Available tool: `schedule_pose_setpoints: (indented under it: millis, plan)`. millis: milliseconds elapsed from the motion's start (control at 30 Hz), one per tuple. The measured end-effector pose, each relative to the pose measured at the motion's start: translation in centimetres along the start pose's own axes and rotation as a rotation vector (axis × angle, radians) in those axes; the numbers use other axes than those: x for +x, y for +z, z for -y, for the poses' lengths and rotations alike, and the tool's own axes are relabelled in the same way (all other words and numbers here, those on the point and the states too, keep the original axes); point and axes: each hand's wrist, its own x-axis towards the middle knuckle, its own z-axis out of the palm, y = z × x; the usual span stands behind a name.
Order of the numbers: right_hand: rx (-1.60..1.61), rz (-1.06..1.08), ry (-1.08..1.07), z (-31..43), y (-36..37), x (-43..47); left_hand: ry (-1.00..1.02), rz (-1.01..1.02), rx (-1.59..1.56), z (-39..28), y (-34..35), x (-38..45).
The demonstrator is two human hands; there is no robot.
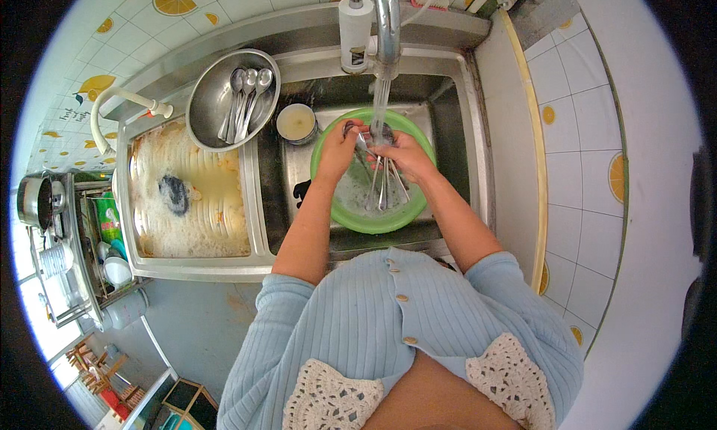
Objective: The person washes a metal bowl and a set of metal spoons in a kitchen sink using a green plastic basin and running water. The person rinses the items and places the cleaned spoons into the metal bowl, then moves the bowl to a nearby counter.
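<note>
Water runs from the metal faucet [387, 32] onto my hands above a green plastic basin [386, 226] in the right sink bowl. My right hand [408, 156] grips several metal spoons [383, 189], their handles pointing down toward the foamy water. In my left hand [338, 148] is another piece of metal cutlery [361, 143], perhaps a spoon, close to the bunch; the fingers hide part of it. At the upper left, a steel bowl [201, 110] holds several spoons [246, 102], lying side by side.
A small round container [297, 123] with cloudy liquid stands left of the basin. The left sink bowl [255, 206] holds stacked dishes [215, 192] under suds, with a dark scrubber [175, 194] on top. A white water filter [355, 35] hangs beside the faucet. Further left is a dish rack [84, 250].
</note>
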Motion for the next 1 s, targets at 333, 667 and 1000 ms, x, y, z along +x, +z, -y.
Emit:
schedule_pose_setpoints:
  millis: [333, 667, 1000]
  plan:
    - [0.079, -0.032, 0.069, -1.5, -0.2, 1.1, 0.106, -0.001, 0.233, -0.8, 0.7, 0.3]
    - [-0.058, 0.071, 0.209, -0.5, -0.4, 0.7, 0.116, 0.056, 0.459, 0.1, 1.1, 0.2]
    - [-0.023, -0.044, 0.153, -0.8, -0.7, 0.5, 0.02, -0.097, 0.361, -0.7, 1.7, -0.1]
